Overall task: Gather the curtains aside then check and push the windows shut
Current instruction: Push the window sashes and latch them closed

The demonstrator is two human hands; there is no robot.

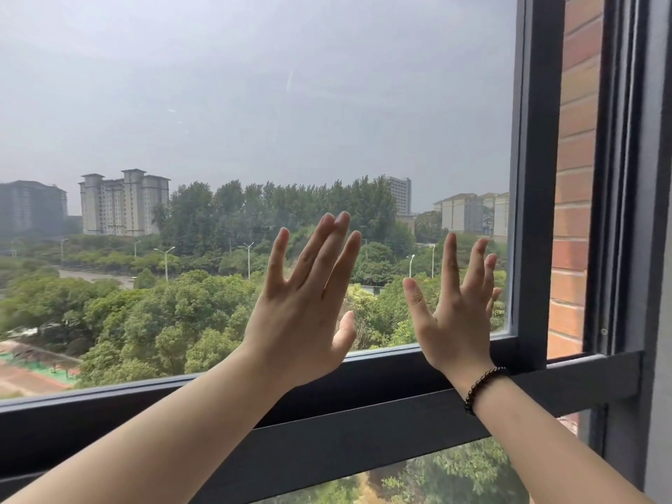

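left hand [302, 314] on window pane [254, 103] | right hand [458, 321] beside it, near frame [534, 176]

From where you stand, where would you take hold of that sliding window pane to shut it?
Probably the sash's dark vertical edge beside the open gap, approached from the left: it offers a ridge, while the glass under the left hand and right hand is flat, so it can only be pushed.

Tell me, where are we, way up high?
Probably an upper-floor room in a red brick building: beyond the dark-framed glass window lie green treetops and tall pale apartment blocks.
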